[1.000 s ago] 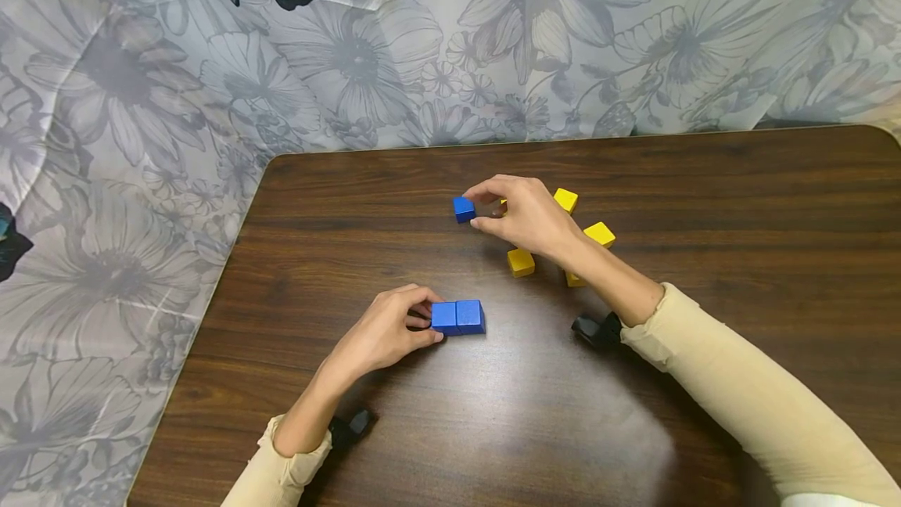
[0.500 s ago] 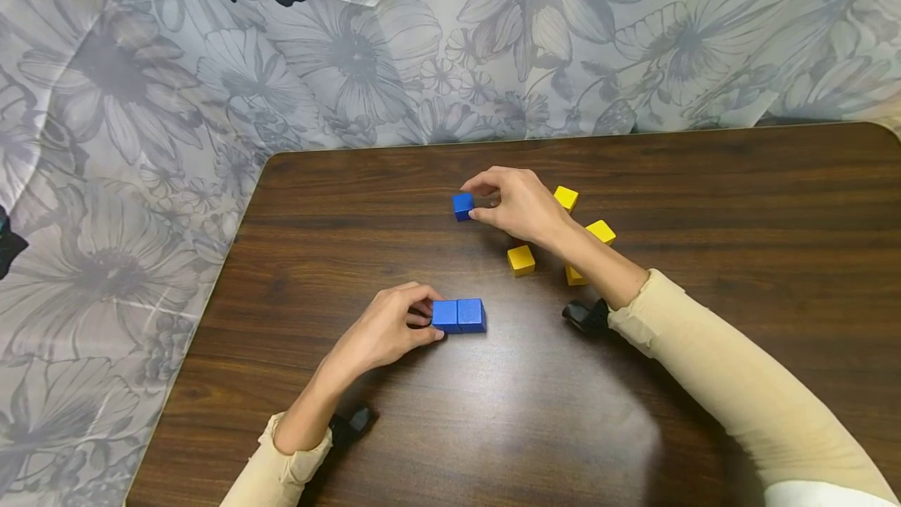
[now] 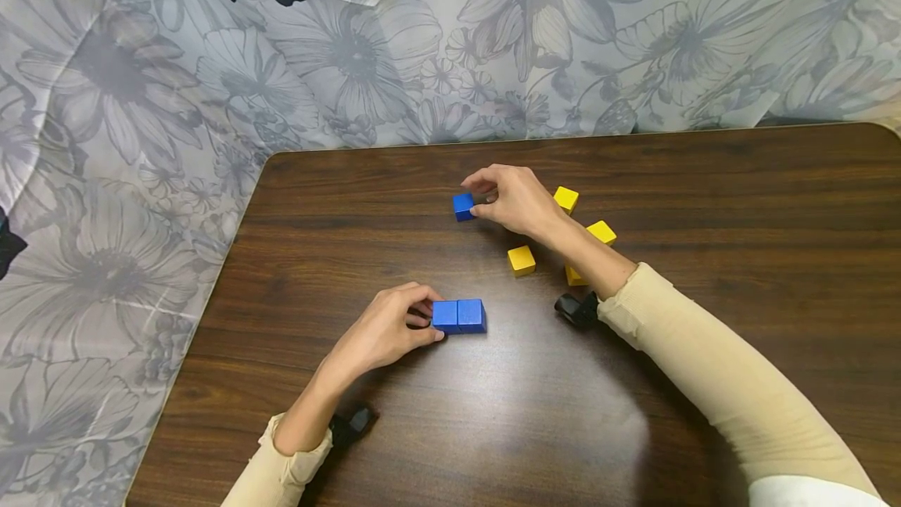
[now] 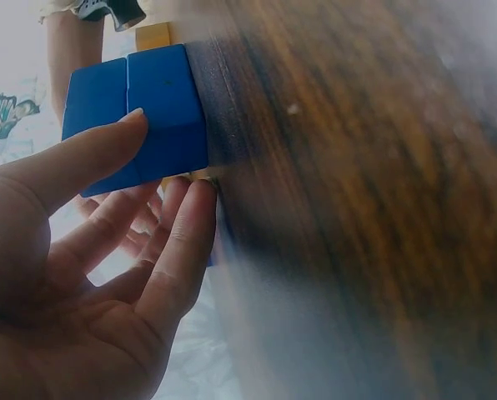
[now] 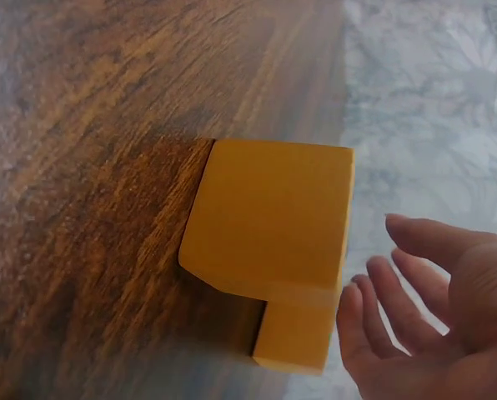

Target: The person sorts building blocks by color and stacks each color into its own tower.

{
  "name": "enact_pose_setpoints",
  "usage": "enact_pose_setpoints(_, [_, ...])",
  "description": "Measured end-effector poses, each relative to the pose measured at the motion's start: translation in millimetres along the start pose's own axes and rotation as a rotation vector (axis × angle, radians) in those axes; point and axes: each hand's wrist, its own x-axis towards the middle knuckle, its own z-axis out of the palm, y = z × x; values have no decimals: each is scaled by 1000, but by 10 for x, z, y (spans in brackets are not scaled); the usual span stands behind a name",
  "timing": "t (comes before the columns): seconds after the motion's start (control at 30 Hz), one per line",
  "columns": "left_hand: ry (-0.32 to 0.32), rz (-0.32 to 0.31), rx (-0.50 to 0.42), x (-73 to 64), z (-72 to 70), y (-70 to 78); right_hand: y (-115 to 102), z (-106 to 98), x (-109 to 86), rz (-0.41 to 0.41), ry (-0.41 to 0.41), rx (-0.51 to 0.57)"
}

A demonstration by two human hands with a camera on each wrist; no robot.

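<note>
Two plain blue cubes sit flat on the surface (image 3: 317,225), side by side with a thin seam between. I grip the left blue cube (image 3: 445,317) with my left hand (image 3: 387,327); the right blue cube (image 3: 472,316) lines up against it. Farther from me, well apart, a third blue cube (image 3: 462,207) rests at my right hand's (image 3: 517,200) thumb tip.

No text, label, brand, number or sign can be read in any view. In the head view, the plain blue cubes (image 3: 458,317) at six o'clock and plain yellow cubes (image 3: 521,260) near three o'clock bear no readable mark. The small black wrist device (image 3: 354,422) at seven o'clock is unclear.
</note>
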Motion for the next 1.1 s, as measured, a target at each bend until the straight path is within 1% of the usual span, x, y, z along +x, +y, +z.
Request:
enact_pose_setpoints(0.43, [1,3,-16,-12,6,-12,33,97,99,41,-29,-35])
enact_pose_setpoints(0.57, [-2,2,-15,-11,5,-16,31,107,114,57,-23,-38])
enact_pose_setpoints(0.8, [-2,1,-18,-6,4,-20,23,137,125,79,-47,-60])
enact_pose_setpoints(1.1, [2,3,-18,7,3,-30,34,162,157,96,-51,-74])
